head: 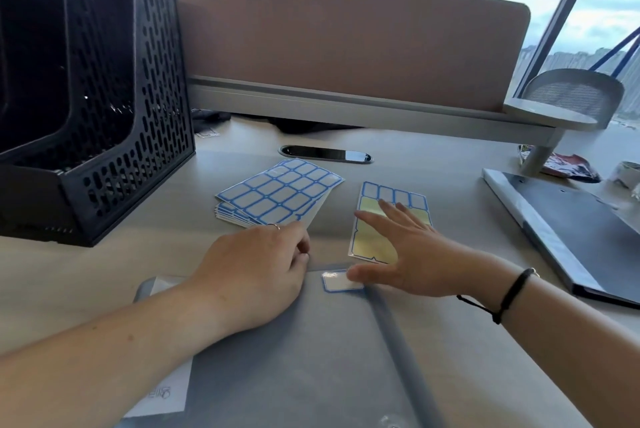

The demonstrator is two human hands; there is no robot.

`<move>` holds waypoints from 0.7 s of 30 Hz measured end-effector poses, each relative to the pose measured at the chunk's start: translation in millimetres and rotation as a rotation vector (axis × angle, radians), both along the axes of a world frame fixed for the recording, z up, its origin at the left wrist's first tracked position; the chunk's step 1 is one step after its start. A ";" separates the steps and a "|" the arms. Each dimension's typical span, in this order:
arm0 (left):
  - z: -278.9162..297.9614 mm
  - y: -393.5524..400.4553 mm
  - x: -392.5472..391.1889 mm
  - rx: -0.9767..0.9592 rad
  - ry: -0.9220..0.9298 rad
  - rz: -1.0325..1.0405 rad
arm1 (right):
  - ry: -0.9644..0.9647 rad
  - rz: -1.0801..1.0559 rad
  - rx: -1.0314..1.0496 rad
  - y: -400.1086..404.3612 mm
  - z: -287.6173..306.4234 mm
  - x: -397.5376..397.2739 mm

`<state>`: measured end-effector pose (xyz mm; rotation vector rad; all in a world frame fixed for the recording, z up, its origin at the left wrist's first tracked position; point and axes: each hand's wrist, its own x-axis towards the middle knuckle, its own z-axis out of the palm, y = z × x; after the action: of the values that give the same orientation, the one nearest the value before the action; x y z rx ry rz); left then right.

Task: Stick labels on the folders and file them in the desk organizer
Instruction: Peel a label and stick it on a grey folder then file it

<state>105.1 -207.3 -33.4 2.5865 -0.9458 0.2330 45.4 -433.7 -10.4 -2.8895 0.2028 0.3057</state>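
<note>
A blue-bordered label (341, 281) is lying on the top edge of the grey folder (311, 358), flat on the desk (450, 164). The right hand (398, 254), fingers spread straight, is touching the label's right end with its thumb. The left hand (256, 275) is resting curled on the folder, holding nothing visible. Label sheets (277, 195) and a part-used sheet (377, 240) are lying just beyond; the black organizer (104, 136) is standing far left.
</note>
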 end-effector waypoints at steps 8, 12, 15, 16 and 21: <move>2.9 1.2 -0.8 0.027 0.020 -0.017 | -0.139 0.023 -0.077 5.3 -5.3 -25.3; 5.0 3.2 0.4 0.085 0.042 -0.035 | -0.177 0.069 -0.085 18.6 -1.4 -56.9; 21.6 8.7 -0.2 0.231 0.144 -0.082 | -0.102 0.099 -0.065 29.7 -1.1 -85.2; 33.1 13.9 -1.7 0.336 0.179 -0.092 | -0.070 0.112 -0.073 31.9 -2.4 -92.4; 71.4 61.9 -13.3 0.716 0.100 0.058 | -0.028 0.100 -0.080 33.0 -10.6 -100.1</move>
<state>91.7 -145.4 38.0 3.2268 -1.0596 -0.2744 -54.7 -400.7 -21.0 -2.9875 0.0671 0.2800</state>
